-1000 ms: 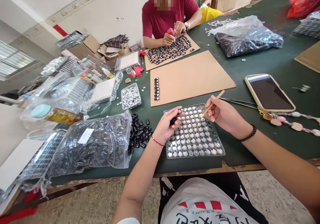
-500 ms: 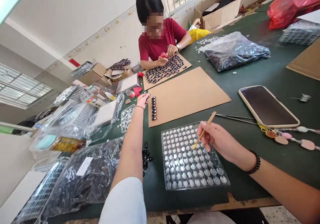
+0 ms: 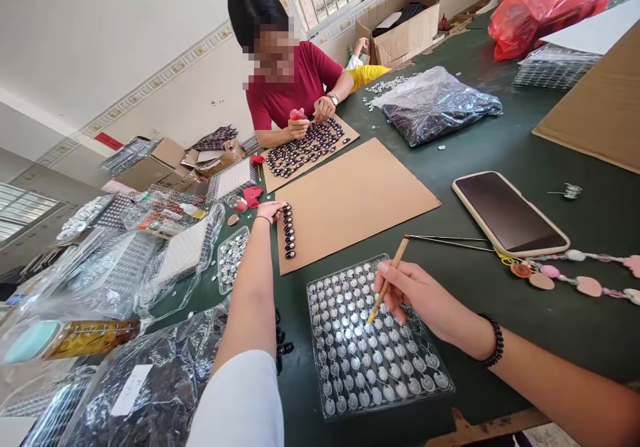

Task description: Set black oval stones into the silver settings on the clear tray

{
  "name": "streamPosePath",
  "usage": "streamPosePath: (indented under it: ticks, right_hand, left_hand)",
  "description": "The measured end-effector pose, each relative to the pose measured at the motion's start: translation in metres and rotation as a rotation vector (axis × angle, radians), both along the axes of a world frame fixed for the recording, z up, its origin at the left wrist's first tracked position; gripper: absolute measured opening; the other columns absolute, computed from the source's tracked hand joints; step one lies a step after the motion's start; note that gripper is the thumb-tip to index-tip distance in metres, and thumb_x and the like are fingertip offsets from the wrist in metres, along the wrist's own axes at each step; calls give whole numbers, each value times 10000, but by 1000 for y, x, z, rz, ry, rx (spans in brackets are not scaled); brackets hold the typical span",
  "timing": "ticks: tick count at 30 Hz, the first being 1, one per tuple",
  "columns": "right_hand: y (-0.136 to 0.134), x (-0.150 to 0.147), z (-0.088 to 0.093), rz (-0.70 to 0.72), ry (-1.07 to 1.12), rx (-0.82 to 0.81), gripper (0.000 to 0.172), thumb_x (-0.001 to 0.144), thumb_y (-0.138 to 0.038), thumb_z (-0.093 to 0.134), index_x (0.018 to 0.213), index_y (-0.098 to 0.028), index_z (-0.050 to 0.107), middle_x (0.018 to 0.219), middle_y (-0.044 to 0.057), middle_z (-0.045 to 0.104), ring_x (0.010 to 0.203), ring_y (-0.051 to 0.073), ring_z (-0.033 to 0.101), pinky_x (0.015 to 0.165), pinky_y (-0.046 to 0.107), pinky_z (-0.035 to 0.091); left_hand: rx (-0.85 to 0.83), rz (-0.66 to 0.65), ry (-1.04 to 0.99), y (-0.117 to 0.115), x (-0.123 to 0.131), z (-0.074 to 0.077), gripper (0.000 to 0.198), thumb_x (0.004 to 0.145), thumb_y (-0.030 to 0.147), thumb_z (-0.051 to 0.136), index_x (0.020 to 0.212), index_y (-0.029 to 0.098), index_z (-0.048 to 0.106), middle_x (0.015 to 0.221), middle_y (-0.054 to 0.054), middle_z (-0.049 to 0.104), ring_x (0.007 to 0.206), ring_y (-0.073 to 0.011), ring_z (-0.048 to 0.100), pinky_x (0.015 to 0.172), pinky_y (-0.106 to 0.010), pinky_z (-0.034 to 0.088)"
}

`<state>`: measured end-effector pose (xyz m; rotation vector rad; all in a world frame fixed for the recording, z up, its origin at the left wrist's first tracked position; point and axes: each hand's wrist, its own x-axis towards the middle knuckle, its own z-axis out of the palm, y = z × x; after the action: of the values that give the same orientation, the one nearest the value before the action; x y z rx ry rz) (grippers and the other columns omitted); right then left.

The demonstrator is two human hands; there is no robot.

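My left hand (image 3: 271, 211) reaches across to the left corner of a bare brown cardboard sheet (image 3: 350, 200). Its fingertips pinch a small black oval piece with a pale spot, at the far end of a row of several like pieces (image 3: 289, 236). In my right hand (image 3: 407, 286) is a thin wooden stick (image 3: 389, 280) with a yellow tip, held like a pen. That tip points down over a clear plastic tray (image 3: 387, 410) filled with rows of round whitish pieces. More loose black pieces (image 3: 284, 348) lie on the table, partly behind my left forearm.
Across the table a person in a red shirt (image 3: 307, 67) works over another cardboard sheet with many black pieces. A phone (image 3: 510, 210), tweezers (image 3: 450, 242) and a beaded strap lie right. Plastic bags, a small box of silvery pieces (image 3: 233, 257) and a jar (image 3: 95, 337) crowd the left.
My left hand has brought its black piece down to the cardboard at the row's far end. The right hand keeps the stick over the tray. The whole view has shifted.
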<state>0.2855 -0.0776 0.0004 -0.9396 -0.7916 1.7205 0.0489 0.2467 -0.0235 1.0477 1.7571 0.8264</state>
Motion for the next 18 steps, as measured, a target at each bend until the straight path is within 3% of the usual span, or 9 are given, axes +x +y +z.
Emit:
streamPosePath:
  ticks: [5,10,13,16,18]
  right_hand:
    - [2,0,-2,-20,-29,27,387,812,-486,405,676,-142,519,492,-26,483,356,51,418,361,177,349]
    - [7,6,-3,-155,-72,78,376,802,-480,430,662,-145,527,474,-33,467,357,51,411,366,178,344]
    - [8,10,-4,-253,-100,92,361,797,-469,445,649,-149,523,460,-36,454,350,51,399,360,179,321]
    - [10,13,-6,-319,-162,151,354,796,-462,448,648,-151,527,450,-35,449,346,57,391,352,185,303]
    - [10,13,-9,-355,-264,225,363,798,-471,440,653,-151,531,455,-33,454,345,61,393,359,193,307]
  left_hand:
    - [44,22,-99,-11,3,4,255,817,276,476,1005,108,513,927,-60,547,756,-124,544,630,-287,482]
    - [117,0,-286,-39,-5,28,41,787,82,473,813,101,499,680,4,497,519,-27,451,464,-135,380]
    - [92,-77,-416,-81,-7,40,170,733,-40,435,772,114,495,671,-5,509,538,-27,473,477,-119,377]
    - [36,-192,-544,-148,1,42,241,687,-77,444,790,122,532,745,-28,542,615,-48,516,524,-130,417]
    - [13,-333,-752,-197,12,40,212,707,-20,490,846,124,557,832,-45,548,662,-54,523,546,-130,439]
